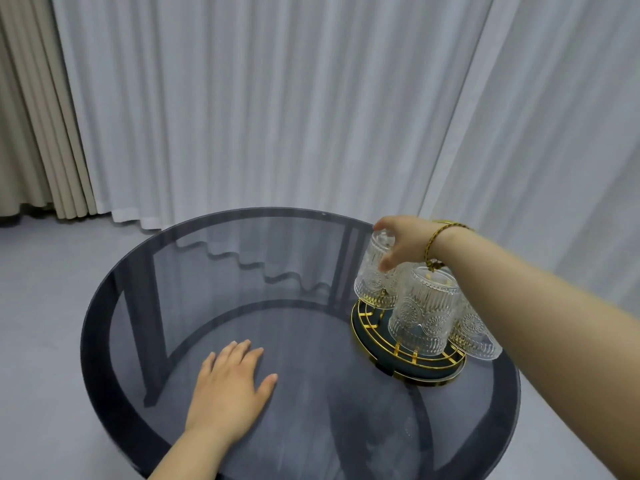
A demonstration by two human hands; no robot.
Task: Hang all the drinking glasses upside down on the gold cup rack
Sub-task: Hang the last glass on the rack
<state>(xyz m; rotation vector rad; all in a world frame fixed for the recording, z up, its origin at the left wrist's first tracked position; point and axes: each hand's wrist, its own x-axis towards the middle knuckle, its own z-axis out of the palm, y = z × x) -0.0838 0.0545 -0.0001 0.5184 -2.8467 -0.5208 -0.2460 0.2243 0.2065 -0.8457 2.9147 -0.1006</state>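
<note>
- Round glass table (214,271): bears the rack near its right edge; no loose glasses visible on it.
- Gold cup rack (408,367): three inverted glasses visible, tilted outward.
- Right hand (405,242): clasps the far-left glass (375,271), seemingly the last being hung.
- Left hand (230,386): flat, fingers spread, empty, near the front edge.

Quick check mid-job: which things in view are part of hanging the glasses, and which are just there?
Job:
- gold cup rack
- far glass, held by right hand
- middle glass, hung upside down
- near glass, hung upside down

Just there:
- round glass table
- left hand, flat on table
- curtains
</note>
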